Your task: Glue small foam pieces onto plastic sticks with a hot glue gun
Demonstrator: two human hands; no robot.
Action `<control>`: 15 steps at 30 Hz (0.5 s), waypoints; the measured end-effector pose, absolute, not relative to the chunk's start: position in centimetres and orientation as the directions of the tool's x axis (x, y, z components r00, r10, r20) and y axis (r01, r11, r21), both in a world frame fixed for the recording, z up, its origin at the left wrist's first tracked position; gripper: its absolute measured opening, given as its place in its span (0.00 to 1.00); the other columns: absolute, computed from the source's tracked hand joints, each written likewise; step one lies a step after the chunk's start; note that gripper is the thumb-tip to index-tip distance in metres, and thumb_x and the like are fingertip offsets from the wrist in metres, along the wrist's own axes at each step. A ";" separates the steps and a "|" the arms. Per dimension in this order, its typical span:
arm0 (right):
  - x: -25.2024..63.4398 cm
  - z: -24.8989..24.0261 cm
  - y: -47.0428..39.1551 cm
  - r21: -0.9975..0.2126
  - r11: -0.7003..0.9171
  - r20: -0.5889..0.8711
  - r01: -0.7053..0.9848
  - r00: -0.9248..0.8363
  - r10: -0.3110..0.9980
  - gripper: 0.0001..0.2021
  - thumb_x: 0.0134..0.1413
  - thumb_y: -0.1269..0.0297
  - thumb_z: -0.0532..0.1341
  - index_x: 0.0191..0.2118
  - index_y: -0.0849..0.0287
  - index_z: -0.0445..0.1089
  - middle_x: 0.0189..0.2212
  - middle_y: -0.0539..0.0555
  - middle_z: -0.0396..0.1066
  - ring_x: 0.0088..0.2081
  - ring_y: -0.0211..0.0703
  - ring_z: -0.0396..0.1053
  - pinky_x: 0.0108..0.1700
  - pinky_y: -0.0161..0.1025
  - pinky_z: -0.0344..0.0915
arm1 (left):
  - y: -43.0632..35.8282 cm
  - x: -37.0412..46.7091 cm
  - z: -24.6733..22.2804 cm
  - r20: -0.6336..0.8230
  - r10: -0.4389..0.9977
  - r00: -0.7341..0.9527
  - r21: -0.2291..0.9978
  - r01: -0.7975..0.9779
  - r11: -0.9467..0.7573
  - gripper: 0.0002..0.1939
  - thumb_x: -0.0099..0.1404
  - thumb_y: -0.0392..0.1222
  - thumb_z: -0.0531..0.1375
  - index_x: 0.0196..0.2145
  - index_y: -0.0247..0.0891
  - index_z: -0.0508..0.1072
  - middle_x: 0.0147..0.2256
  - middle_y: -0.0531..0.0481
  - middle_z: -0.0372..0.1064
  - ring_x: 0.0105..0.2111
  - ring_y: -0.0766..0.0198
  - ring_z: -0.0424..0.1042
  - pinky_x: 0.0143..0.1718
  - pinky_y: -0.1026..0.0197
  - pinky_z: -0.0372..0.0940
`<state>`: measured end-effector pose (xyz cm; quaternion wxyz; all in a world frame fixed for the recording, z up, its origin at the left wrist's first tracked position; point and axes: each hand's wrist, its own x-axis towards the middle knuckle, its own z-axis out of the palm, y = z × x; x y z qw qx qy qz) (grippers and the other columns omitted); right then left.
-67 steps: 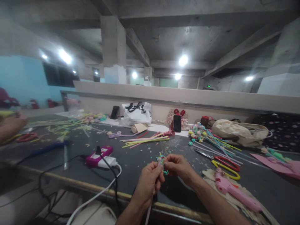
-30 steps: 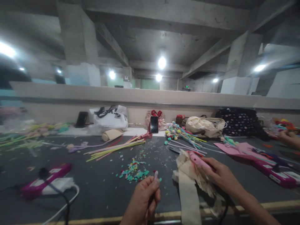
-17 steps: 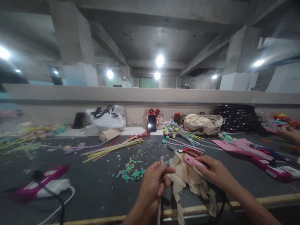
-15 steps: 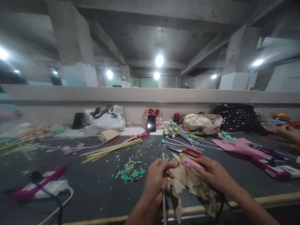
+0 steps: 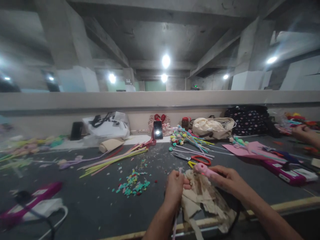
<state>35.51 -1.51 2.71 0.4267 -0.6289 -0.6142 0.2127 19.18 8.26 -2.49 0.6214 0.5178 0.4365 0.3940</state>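
Bold black marks are crossing the white bag (image 5: 107, 126), too slanted to read, and pale labels are showing on the magenta power strip (image 5: 283, 173) at right, too small to make out. The right hand (image 5: 228, 180) is clamping its grip on a pink glue gun (image 5: 203, 170), at the far edge of crumpled cream cloth (image 5: 200, 191). Just beside it, the left hand (image 5: 174, 186) is pinching a thin lilac stem (image 5: 174, 226), its grip together. The dark table (image 5: 92, 200) is carrying teal and yellow scraps (image 5: 133, 183) and scissors (image 5: 200, 159). Behind, a pale partition (image 5: 150, 98) is running across, while lamps (image 5: 166, 61) are glowing under a bare concrete ceiling (image 5: 147, 33).
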 end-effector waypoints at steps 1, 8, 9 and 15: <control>36.1 2.6 -1.3 -0.866 0.083 0.209 0.493 0.207 0.956 0.13 0.44 0.59 0.56 0.36 0.59 0.69 0.22 0.48 0.68 0.23 0.38 0.63 0.22 0.31 0.56 | 8.3 19.2 -2.6 -0.130 0.945 0.301 0.990 -0.019 0.142 0.06 0.50 0.41 0.54 0.21 0.36 0.61 0.14 0.52 0.68 0.15 0.64 0.68 0.15 0.67 0.55; 38.8 1.3 -0.5 -0.993 0.112 0.109 0.022 0.489 0.865 0.16 0.38 0.58 0.61 0.35 0.60 0.69 0.15 0.45 0.65 0.16 0.31 0.58 0.16 0.28 0.52 | 8.5 19.1 -2.8 -0.105 0.945 0.309 0.994 0.044 0.096 0.06 0.51 0.42 0.51 0.22 0.36 0.62 0.16 0.52 0.69 0.17 0.63 0.69 0.17 0.66 0.56; 38.9 1.2 -0.4 -0.992 0.127 0.111 0.003 0.512 0.852 0.16 0.38 0.58 0.62 0.35 0.61 0.69 0.15 0.45 0.65 0.16 0.31 0.59 0.16 0.28 0.53 | 8.5 19.0 -2.9 -0.104 0.944 0.312 0.995 0.046 0.094 0.07 0.51 0.42 0.51 0.23 0.36 0.62 0.16 0.51 0.70 0.17 0.63 0.69 0.17 0.66 0.56; 38.6 1.8 -0.4 -0.972 0.228 0.152 -0.055 0.594 0.790 0.13 0.39 0.57 0.61 0.31 0.61 0.68 0.14 0.46 0.65 0.14 0.30 0.58 0.14 0.27 0.51 | 8.5 18.9 -2.9 -0.068 0.944 0.324 0.998 0.020 0.065 0.08 0.51 0.44 0.52 0.22 0.36 0.63 0.17 0.50 0.70 0.17 0.62 0.69 0.18 0.65 0.57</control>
